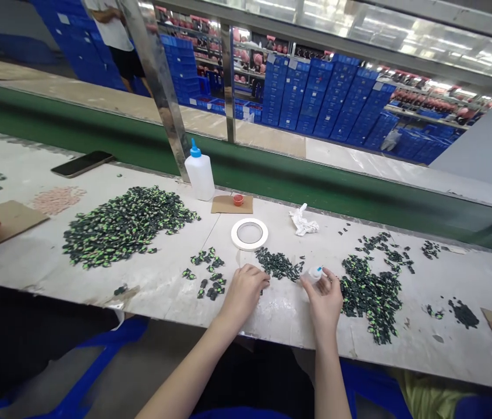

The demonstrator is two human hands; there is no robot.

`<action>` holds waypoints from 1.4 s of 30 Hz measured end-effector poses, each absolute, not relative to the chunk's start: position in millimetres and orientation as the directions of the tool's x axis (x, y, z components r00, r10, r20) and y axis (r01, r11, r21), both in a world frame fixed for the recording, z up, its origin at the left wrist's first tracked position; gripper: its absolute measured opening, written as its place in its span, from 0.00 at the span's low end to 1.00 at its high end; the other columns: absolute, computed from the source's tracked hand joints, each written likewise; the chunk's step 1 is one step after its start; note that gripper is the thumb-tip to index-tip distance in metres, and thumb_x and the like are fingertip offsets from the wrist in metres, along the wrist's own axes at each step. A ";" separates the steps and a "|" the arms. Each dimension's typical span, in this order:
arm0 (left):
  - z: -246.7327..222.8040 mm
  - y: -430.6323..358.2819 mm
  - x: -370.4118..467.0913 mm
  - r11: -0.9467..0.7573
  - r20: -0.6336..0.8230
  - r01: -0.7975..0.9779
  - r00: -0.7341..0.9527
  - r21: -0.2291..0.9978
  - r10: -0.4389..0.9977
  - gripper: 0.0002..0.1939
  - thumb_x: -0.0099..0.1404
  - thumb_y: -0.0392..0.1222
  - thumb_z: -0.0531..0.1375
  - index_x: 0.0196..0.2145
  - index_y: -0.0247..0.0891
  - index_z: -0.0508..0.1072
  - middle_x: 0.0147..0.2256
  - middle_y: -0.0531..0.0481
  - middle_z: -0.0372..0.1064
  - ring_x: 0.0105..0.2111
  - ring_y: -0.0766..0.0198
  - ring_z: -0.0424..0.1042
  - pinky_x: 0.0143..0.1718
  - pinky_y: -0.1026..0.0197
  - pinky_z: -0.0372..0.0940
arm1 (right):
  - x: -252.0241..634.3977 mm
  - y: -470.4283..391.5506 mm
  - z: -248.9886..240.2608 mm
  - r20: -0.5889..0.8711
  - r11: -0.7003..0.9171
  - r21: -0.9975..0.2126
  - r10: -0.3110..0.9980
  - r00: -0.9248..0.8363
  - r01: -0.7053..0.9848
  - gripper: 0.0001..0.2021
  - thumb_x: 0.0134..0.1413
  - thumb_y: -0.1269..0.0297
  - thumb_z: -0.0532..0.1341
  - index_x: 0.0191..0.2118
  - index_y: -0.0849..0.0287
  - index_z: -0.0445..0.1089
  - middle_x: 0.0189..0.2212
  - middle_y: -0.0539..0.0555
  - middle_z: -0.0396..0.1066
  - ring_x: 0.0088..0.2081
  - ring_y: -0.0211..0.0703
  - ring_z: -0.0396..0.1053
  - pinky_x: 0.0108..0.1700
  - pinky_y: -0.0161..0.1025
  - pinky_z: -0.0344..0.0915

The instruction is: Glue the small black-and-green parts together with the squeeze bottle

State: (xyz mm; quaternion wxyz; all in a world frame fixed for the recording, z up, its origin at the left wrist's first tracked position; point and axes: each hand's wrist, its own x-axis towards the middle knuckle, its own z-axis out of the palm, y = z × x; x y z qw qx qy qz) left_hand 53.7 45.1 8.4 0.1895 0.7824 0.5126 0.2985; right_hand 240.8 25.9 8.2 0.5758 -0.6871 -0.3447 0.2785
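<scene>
My right hand [328,297] is closed around a small white squeeze bottle [314,274] with a blue tip, held just above the table. My left hand [246,285] rests at the table with its fingers curled together. Something small and dark shows by its fingertips, too hidden to name. Between the hands and a little farther back lies a pile of small dark pieces [278,263]. Several dark-and-green pieces [211,273] are scattered left of my left hand. A larger heap of dark-and-green pieces [372,294] lies right of my right hand.
A big dark-and-green heap [126,224] covers the left side. Behind my hands are a tape roll [250,247], a crumpled tissue [304,221], a red cap [237,199] on cardboard and a large white bottle [201,177]. A phone [83,163] lies far left. Metal posts [158,81] rise behind.
</scene>
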 end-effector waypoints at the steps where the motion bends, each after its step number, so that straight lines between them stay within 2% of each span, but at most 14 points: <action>1: 7.5 47.2 56.2 -0.414 0.268 0.698 0.316 0.584 0.910 0.10 0.62 0.31 0.57 0.31 0.42 0.77 0.31 0.48 0.76 0.36 0.55 0.70 0.35 0.55 0.63 | 239.7 24.2 8.8 0.040 -0.104 -0.974 0.798 0.601 0.203 0.38 0.31 0.51 0.72 0.51 0.62 0.63 0.44 0.66 0.73 0.47 0.57 0.71 0.53 0.55 0.63; 4: 6.2 50.9 60.1 -0.429 0.259 0.710 0.342 0.558 0.903 0.11 0.61 0.29 0.57 0.29 0.42 0.77 0.30 0.47 0.75 0.33 0.55 0.69 0.33 0.56 0.63 | 232.7 11.1 11.9 0.228 -0.034 -0.924 0.750 0.621 0.380 0.42 0.35 0.50 0.71 0.57 0.60 0.59 0.50 0.66 0.69 0.49 0.56 0.68 0.52 0.54 0.63; 6: 9.2 49.8 60.4 -0.423 0.269 0.674 0.327 0.606 0.906 0.12 0.61 0.28 0.57 0.30 0.41 0.78 0.29 0.47 0.74 0.33 0.55 0.69 0.34 0.55 0.64 | 224.4 -2.0 13.7 0.380 0.027 -0.871 0.670 0.638 0.490 0.36 0.39 0.52 0.70 0.54 0.61 0.63 0.47 0.64 0.70 0.46 0.54 0.69 0.49 0.52 0.65; 8: 15.3 45.4 60.7 -0.411 0.277 0.561 0.311 0.719 0.909 0.11 0.62 0.30 0.57 0.31 0.42 0.78 0.31 0.47 0.74 0.35 0.56 0.70 0.36 0.55 0.66 | 213.7 -14.3 14.6 0.417 0.082 -0.863 0.672 0.612 0.498 0.25 0.41 0.55 0.70 0.46 0.61 0.69 0.39 0.61 0.73 0.39 0.50 0.71 0.43 0.48 0.68; 10: 22.2 38.3 61.6 -0.373 0.265 0.378 0.308 0.847 0.914 0.09 0.62 0.33 0.58 0.33 0.42 0.79 0.33 0.47 0.75 0.36 0.57 0.72 0.39 0.56 0.68 | 201.9 -22.2 14.7 0.301 0.115 -0.929 0.788 0.537 0.352 0.18 0.42 0.56 0.70 0.39 0.60 0.72 0.33 0.58 0.74 0.34 0.47 0.72 0.37 0.45 0.71; 13: 27.6 26.6 63.2 -0.258 0.211 0.134 0.292 0.957 0.933 0.07 0.61 0.37 0.60 0.32 0.41 0.79 0.34 0.47 0.76 0.36 0.59 0.74 0.40 0.58 0.69 | 186.7 -23.5 14.3 0.060 0.059 -0.998 0.911 0.408 0.014 0.15 0.41 0.56 0.70 0.35 0.59 0.74 0.31 0.56 0.76 0.33 0.47 0.75 0.34 0.42 0.74; 15: 26.9 20.9 63.1 -0.193 0.172 0.062 0.247 0.979 0.954 0.06 0.60 0.38 0.60 0.30 0.40 0.79 0.33 0.46 0.77 0.35 0.59 0.75 0.40 0.59 0.70 | 180.3 -20.3 13.5 -0.033 0.021 -0.989 0.931 0.363 -0.143 0.15 0.39 0.57 0.71 0.33 0.59 0.75 0.30 0.56 0.78 0.33 0.48 0.76 0.35 0.43 0.75; 18: 23.3 16.6 60.5 -0.144 0.135 0.031 0.196 0.989 0.971 0.06 0.60 0.41 0.61 0.29 0.39 0.78 0.31 0.46 0.77 0.35 0.58 0.76 0.41 0.59 0.71 | 176.2 -15.9 11.0 -0.098 -0.008 -0.964 0.939 0.328 -0.265 0.15 0.34 0.57 0.73 0.29 0.59 0.76 0.27 0.55 0.78 0.31 0.49 0.76 0.36 0.45 0.75; 21: 20.2 15.2 55.9 -0.134 0.120 0.054 0.204 0.989 0.971 0.08 0.62 0.43 0.60 0.31 0.39 0.78 0.32 0.47 0.77 0.35 0.58 0.76 0.39 0.59 0.71 | 175.7 -14.6 7.4 -0.125 -0.016 -0.952 0.932 0.342 -0.304 0.14 0.32 0.57 0.74 0.27 0.59 0.77 0.26 0.55 0.78 0.30 0.48 0.76 0.37 0.45 0.75; 24: 14.2 14.3 49.9 -0.230 0.197 0.205 0.167 0.951 0.966 0.09 0.63 0.43 0.58 0.34 0.40 0.78 0.34 0.47 0.77 0.38 0.57 0.75 0.42 0.56 0.70 | 178.0 -14.2 5.2 -0.122 -0.014 -0.967 0.903 0.412 -0.256 0.13 0.36 0.55 0.72 0.28 0.59 0.78 0.27 0.55 0.78 0.29 0.46 0.75 0.35 0.42 0.74; 27: 2.3 14.2 43.9 -0.330 0.323 0.458 0.097 0.825 0.941 0.07 0.61 0.39 0.60 0.37 0.41 0.78 0.37 0.46 0.76 0.42 0.53 0.71 0.45 0.49 0.68 | 182.9 -13.4 5.7 -0.096 -0.020 -0.985 0.893 0.439 -0.174 0.15 0.40 0.54 0.70 0.31 0.59 0.79 0.30 0.56 0.78 0.32 0.46 0.74 0.33 0.40 0.73; 30: -10.3 15.1 41.2 -0.337 0.358 0.609 0.092 0.718 0.929 0.09 0.60 0.35 0.61 0.38 0.41 0.78 0.38 0.46 0.75 0.42 0.52 0.70 0.44 0.48 0.67 | 187.5 -13.1 5.9 -0.055 -0.019 -0.995 0.914 0.403 -0.094 0.15 0.44 0.53 0.67 0.34 0.58 0.79 0.34 0.57 0.78 0.37 0.48 0.75 0.37 0.40 0.73; 35: -15.2 17.6 44.5 -0.332 0.337 0.654 0.123 0.680 0.933 0.08 0.60 0.32 0.60 0.35 0.40 0.77 0.37 0.46 0.74 0.41 0.52 0.69 0.43 0.49 0.66 | 187.2 -14.1 0.7 -0.079 -0.073 -0.997 0.923 0.376 -0.029 0.18 0.41 0.52 0.69 0.36 0.60 0.78 0.29 0.57 0.77 0.32 0.47 0.75 0.36 0.41 0.73; 42: 2.8 14.6 44.8 -0.335 0.272 0.595 0.198 0.731 0.942 0.09 0.64 0.31 0.56 0.36 0.40 0.74 0.34 0.50 0.76 0.39 0.56 0.72 0.41 0.53 0.63 | 182.6 -13.9 4.1 -0.039 -0.054 -0.997 0.960 0.277 0.048 0.12 0.45 0.54 0.67 0.30 0.59 0.77 0.30 0.56 0.78 0.33 0.47 0.76 0.36 0.40 0.73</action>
